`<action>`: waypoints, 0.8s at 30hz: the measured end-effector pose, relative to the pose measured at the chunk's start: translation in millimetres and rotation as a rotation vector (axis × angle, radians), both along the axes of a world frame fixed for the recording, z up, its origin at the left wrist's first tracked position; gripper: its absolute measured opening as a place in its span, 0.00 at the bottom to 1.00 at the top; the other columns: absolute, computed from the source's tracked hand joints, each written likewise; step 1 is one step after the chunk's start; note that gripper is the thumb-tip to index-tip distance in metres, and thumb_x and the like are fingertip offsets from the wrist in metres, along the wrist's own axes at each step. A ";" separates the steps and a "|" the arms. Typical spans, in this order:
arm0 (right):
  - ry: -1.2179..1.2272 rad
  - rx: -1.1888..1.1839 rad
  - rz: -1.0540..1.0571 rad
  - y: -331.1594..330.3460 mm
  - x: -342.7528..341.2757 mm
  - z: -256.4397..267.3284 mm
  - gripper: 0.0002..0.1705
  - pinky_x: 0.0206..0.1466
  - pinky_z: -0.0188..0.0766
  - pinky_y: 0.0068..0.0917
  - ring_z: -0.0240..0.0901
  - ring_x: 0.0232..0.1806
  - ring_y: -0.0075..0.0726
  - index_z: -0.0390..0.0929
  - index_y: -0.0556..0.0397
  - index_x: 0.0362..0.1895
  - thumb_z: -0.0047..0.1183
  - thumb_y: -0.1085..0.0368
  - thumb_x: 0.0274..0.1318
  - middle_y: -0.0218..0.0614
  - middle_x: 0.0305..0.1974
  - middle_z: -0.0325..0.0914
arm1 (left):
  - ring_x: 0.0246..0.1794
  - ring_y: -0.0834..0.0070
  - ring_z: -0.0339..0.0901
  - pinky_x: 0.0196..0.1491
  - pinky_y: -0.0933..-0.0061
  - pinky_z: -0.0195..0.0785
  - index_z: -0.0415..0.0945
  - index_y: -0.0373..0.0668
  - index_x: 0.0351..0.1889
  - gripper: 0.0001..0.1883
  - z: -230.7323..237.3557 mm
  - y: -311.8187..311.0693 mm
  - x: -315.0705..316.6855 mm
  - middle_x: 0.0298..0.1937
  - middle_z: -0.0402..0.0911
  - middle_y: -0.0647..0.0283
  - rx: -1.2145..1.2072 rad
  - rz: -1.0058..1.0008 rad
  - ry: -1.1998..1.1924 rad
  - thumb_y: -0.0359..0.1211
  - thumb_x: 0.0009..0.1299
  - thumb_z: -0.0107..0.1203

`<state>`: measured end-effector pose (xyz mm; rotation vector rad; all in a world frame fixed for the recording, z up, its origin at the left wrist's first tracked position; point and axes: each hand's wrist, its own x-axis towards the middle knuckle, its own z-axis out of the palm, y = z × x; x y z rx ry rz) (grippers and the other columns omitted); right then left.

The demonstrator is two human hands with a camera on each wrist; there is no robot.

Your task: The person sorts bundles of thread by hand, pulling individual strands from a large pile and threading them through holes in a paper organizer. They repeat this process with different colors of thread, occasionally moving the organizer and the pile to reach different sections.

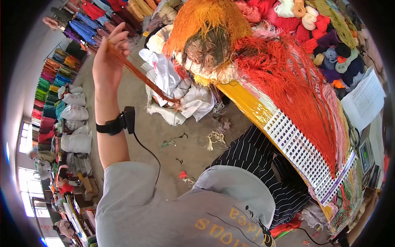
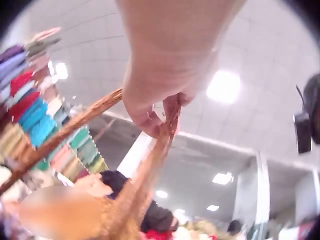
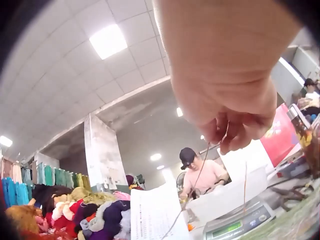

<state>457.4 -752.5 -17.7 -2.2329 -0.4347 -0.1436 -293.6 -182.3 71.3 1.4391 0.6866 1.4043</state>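
Note:
My left hand [image 1: 109, 61] is raised at the left of the head view. Its fingers grip a rust-brown yarn hank [image 1: 144, 80], which slants down toward a white cloth bag. In the left wrist view, two lengths of this yarn [image 2: 65, 134] trail from the curled fingers. My right hand [image 3: 230, 112] shows in the right wrist view, fingertips pinching a thin brown thread [image 3: 201, 170] that hangs down. Below it are a digital scale [image 3: 240, 225] and a printed sheet [image 3: 155, 212]. In the head view the right hand is hidden.
Red threads [image 1: 284, 82] and a golden-orange yarn heap [image 1: 210, 20] cover the yellow-edged table [image 1: 247, 103]. A white card with rows of holes [image 1: 296, 150] lies along its near edge. White bags [image 1: 181, 99] and scraps [image 1: 216, 140] lie on the floor. Another person [image 3: 205, 172] sits opposite.

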 end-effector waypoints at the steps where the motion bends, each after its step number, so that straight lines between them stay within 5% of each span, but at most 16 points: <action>1: 0.118 0.211 -0.044 -3.0 1.3 9.3 0.12 0.51 0.52 0.40 0.62 0.43 0.39 0.71 0.63 0.41 0.40 0.68 0.58 0.43 0.41 0.67 | 0.32 0.79 0.68 0.37 0.83 0.64 0.61 0.28 0.60 0.25 -3.2 -4.7 10.0 0.57 0.71 0.55 0.196 0.247 0.262 0.40 0.75 0.34; 4: 0.382 0.718 -0.108 -12.6 6.1 39.2 0.13 0.60 0.49 0.46 0.62 0.51 0.44 0.71 0.65 0.42 0.39 0.71 0.55 0.47 0.47 0.69 | 0.32 0.80 0.68 0.37 0.82 0.63 0.62 0.29 0.60 0.23 -4.6 6.3 -10.1 0.55 0.73 0.57 -0.021 -0.171 -0.065 0.38 0.74 0.35; 5: 0.443 0.860 -0.100 -15.6 7.0 48.7 0.14 0.62 0.48 0.48 0.62 0.53 0.46 0.71 0.65 0.43 0.39 0.71 0.54 0.49 0.50 0.69 | 0.32 0.80 0.66 0.37 0.81 0.61 0.62 0.27 0.60 0.23 -5.4 17.9 -26.3 0.55 0.72 0.56 -0.125 -0.593 -0.241 0.36 0.73 0.36; 6: 0.498 0.982 -0.042 -20.3 1.8 59.0 0.14 0.65 0.47 0.50 0.62 0.56 0.48 0.71 0.66 0.43 0.39 0.72 0.54 0.50 0.52 0.70 | 0.32 0.80 0.66 0.37 0.81 0.61 0.62 0.27 0.60 0.23 -6.4 18.3 -29.9 0.55 0.72 0.56 -0.127 -0.591 -0.246 0.36 0.73 0.36; 8: 0.620 1.393 0.138 -18.7 -10.1 77.1 0.14 0.51 0.55 0.62 0.67 0.39 0.60 0.70 0.69 0.29 0.31 0.73 0.52 0.57 0.29 0.70 | 0.35 0.79 0.67 0.38 0.80 0.62 0.59 0.27 0.61 0.25 -4.2 15.1 -27.2 0.58 0.68 0.53 0.244 0.115 0.543 0.37 0.72 0.35; 9: 0.618 1.388 0.140 -13.5 -19.6 83.3 0.14 0.51 0.55 0.62 0.67 0.39 0.60 0.70 0.69 0.29 0.31 0.73 0.52 0.57 0.29 0.70 | 0.40 0.77 0.67 0.42 0.79 0.61 0.64 0.27 0.59 0.24 -6.4 6.9 -17.7 0.59 0.67 0.50 0.595 0.363 0.844 0.37 0.72 0.34; 10: 0.621 1.414 0.131 -2.3 -31.9 89.8 0.20 0.33 0.57 0.46 0.64 0.28 0.48 0.72 0.60 0.24 0.29 0.65 0.59 0.47 0.24 0.71 | 0.40 0.77 0.67 0.42 0.79 0.61 0.64 0.27 0.59 0.24 -3.5 -3.4 -3.9 0.59 0.67 0.50 0.587 0.364 0.843 0.37 0.72 0.34; 11: 0.621 1.446 0.122 7.6 -40.4 93.2 0.27 0.15 0.59 0.29 0.62 0.17 0.35 0.74 0.51 0.20 0.26 0.57 0.66 0.37 0.19 0.72 | 0.42 0.76 0.67 0.45 0.78 0.61 0.65 0.29 0.59 0.24 1.2 -11.1 9.4 0.61 0.66 0.51 0.145 0.155 0.301 0.37 0.73 0.34; 12: 0.617 1.446 0.125 16.5 -46.4 93.0 0.27 0.15 0.59 0.29 0.62 0.17 0.35 0.74 0.51 0.20 0.26 0.57 0.66 0.37 0.19 0.72 | 0.44 0.76 0.67 0.48 0.77 0.60 0.65 0.31 0.59 0.24 3.3 -13.9 15.7 0.62 0.66 0.53 -0.288 -0.060 -0.245 0.38 0.73 0.34; 13: 0.528 1.247 0.195 20.8 -46.8 88.7 0.19 0.19 0.59 0.29 0.60 0.19 0.33 0.70 0.50 0.26 0.32 0.56 0.65 0.33 0.21 0.69 | 0.50 0.71 0.68 0.56 0.73 0.58 0.61 0.32 0.62 0.26 -9.2 2.9 -11.5 0.65 0.62 0.52 -0.289 -0.359 -0.271 0.41 0.74 0.33; 14: 0.439 1.048 0.259 30.7 -51.9 84.6 0.12 0.22 0.58 0.29 0.59 0.22 0.30 0.66 0.48 0.33 0.37 0.56 0.64 0.28 0.23 0.67 | 0.50 0.71 0.68 0.56 0.73 0.58 0.61 0.32 0.62 0.26 -16.6 12.6 -19.4 0.65 0.62 0.52 -0.289 -0.361 -0.275 0.41 0.74 0.33; 16: 0.467 1.084 0.272 65.3 -75.7 77.8 0.12 0.18 0.53 0.25 0.58 0.18 0.28 0.65 0.52 0.24 0.47 0.64 0.60 0.30 0.20 0.66 | 0.56 0.60 0.67 0.60 0.65 0.58 0.53 0.33 0.66 0.27 -23.0 16.2 -12.7 0.67 0.58 0.48 0.272 0.117 0.585 0.41 0.73 0.33; 18: 0.501 0.962 0.362 73.6 -51.0 54.0 0.08 0.20 0.52 0.20 0.55 0.20 0.20 0.69 0.55 0.34 0.45 0.64 0.62 0.28 0.21 0.64 | 0.58 0.56 0.67 0.61 0.62 0.59 0.52 0.33 0.66 0.28 -23.9 3.9 6.2 0.67 0.57 0.46 0.464 0.386 0.864 0.40 0.73 0.34; 20: 0.508 0.814 0.428 91.9 -40.2 28.2 0.11 0.23 0.51 0.15 0.53 0.22 0.14 0.70 0.58 0.43 0.45 0.64 0.63 0.26 0.25 0.63 | 0.52 0.61 0.69 0.58 0.64 0.60 0.55 0.34 0.66 0.27 -21.3 -5.9 17.7 0.65 0.61 0.48 -0.106 -0.234 -0.109 0.38 0.72 0.37; 22: 0.485 0.629 0.477 124.3 -50.4 5.8 0.18 0.25 0.50 0.09 0.52 0.24 0.08 0.69 0.59 0.53 0.45 0.62 0.63 0.22 0.31 0.64 | 0.40 0.71 0.70 0.46 0.73 0.64 0.55 0.33 0.65 0.27 -20.9 -6.3 23.0 0.62 0.66 0.48 -0.208 -0.168 -0.283 0.38 0.71 0.39; 24: 0.342 0.424 0.429 191.4 -139.9 -3.3 0.15 0.26 0.51 0.11 0.56 0.25 0.11 0.73 0.55 0.48 0.48 0.62 0.61 0.20 0.31 0.66 | 0.27 0.80 0.65 0.29 0.82 0.59 0.54 0.33 0.66 0.27 -40.0 21.4 1.5 0.54 0.73 0.52 -0.274 -0.717 -0.498 0.37 0.71 0.39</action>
